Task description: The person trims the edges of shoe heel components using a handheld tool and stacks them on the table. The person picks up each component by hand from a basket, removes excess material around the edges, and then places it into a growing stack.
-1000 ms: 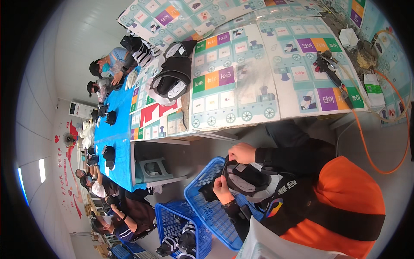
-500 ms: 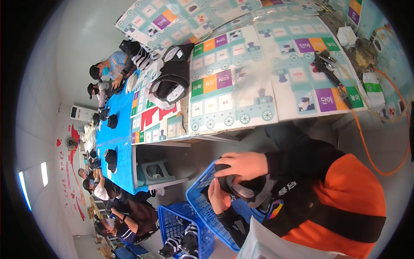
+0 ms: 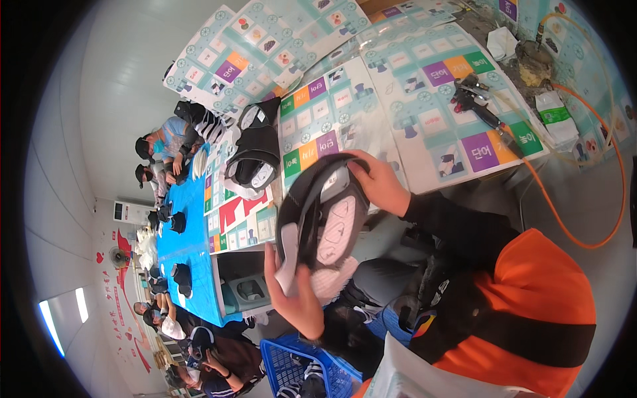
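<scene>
Between my two hands is a curved, hollow black padded piece (image 3: 292, 199) with pale grey-white panels inside and a small white label; its exact kind I cannot make out. My right hand (image 3: 383, 184) grips its upper right edge, thumb at the rim and the other fingers partly hidden behind. My left hand (image 3: 296, 300) holds its lower left end, fingers on either side of a light grey flap. The piece is tilted up in front of the table's near edge. Two similar black pieces (image 3: 255, 142) lie on the table just beyond it.
Printed sheets cover the table (image 3: 458, 166). A spray-gun-like tool (image 3: 479, 109) lies there with an orange hose (image 3: 554, 205). A blue basket (image 3: 279, 351) with black-and-white striped items stands below. Co-workers (image 3: 169, 142) sit along a blue-covered table (image 3: 192, 245) at left.
Both hands have risen from over the blue basket to the table's edge, bringing up the black padded piece. It is now turned so its pale inside shows. My view has shifted slightly.
</scene>
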The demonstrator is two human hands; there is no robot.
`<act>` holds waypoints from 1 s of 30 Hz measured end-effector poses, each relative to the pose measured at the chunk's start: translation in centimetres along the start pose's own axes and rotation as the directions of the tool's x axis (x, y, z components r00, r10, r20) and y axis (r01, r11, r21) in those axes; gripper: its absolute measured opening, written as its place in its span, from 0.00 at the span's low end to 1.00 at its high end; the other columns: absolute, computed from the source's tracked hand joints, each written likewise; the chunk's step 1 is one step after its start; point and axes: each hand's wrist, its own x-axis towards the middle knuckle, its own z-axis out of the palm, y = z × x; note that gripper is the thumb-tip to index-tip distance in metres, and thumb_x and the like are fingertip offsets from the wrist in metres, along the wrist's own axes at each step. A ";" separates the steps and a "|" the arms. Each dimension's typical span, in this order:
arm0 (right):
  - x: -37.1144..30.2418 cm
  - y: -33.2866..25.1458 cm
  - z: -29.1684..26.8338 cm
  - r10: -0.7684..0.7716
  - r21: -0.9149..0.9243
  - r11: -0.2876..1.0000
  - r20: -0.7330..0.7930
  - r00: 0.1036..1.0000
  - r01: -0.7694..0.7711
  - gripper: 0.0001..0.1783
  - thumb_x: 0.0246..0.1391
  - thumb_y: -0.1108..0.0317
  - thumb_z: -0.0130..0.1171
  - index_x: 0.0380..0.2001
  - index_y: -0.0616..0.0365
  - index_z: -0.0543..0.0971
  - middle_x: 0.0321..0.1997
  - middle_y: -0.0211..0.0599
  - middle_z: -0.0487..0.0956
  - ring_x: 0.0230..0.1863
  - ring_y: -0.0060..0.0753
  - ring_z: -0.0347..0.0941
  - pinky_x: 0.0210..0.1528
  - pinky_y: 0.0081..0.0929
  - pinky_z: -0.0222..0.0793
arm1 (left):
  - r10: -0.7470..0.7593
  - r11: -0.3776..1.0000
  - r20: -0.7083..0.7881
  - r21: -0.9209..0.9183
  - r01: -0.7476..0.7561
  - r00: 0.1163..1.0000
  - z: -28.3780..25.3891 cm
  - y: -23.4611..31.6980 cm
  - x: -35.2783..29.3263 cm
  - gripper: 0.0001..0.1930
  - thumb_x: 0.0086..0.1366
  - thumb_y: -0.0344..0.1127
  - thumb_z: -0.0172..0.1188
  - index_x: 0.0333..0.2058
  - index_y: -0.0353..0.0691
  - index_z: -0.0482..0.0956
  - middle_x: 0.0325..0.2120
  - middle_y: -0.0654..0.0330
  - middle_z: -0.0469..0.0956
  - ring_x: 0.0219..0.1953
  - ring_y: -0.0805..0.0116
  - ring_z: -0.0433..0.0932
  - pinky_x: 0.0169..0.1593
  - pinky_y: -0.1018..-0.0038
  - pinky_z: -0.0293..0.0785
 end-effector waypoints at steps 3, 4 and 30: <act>2.4 1.0 -2.4 -0.074 0.054 0.996 0.205 0.976 0.064 0.25 0.70 0.65 0.59 0.66 0.60 0.73 0.61 0.56 0.80 0.61 0.54 0.78 0.64 0.38 0.72 | 0.117 0.954 -0.189 0.293 -0.057 0.975 1.0 0.5 4.3 0.15 0.70 0.25 0.63 0.53 0.25 0.83 0.42 0.48 0.89 0.44 0.64 0.87 0.50 0.69 0.79; 2.9 0.0 -3.3 -0.194 -0.120 0.966 0.250 0.949 0.229 0.27 0.66 0.66 0.62 0.66 0.63 0.73 0.63 0.57 0.78 0.65 0.55 0.75 0.66 0.40 0.70 | 0.156 0.943 -0.154 0.316 -0.101 0.976 0.1 1.6 5.7 0.15 0.71 0.34 0.66 0.50 0.28 0.85 0.40 0.47 0.89 0.40 0.60 0.88 0.48 0.66 0.79; 4.7 -7.0 -13.8 0.528 -0.557 0.756 0.210 0.823 -0.343 0.10 0.48 0.73 0.58 0.30 0.69 0.83 0.26 0.56 0.82 0.31 0.53 0.84 0.32 0.45 0.77 | 0.307 0.765 0.553 0.341 -0.547 0.774 17.2 5.5 18.6 0.16 0.71 0.44 0.57 0.38 0.34 0.82 0.30 0.36 0.83 0.36 0.32 0.82 0.43 0.45 0.78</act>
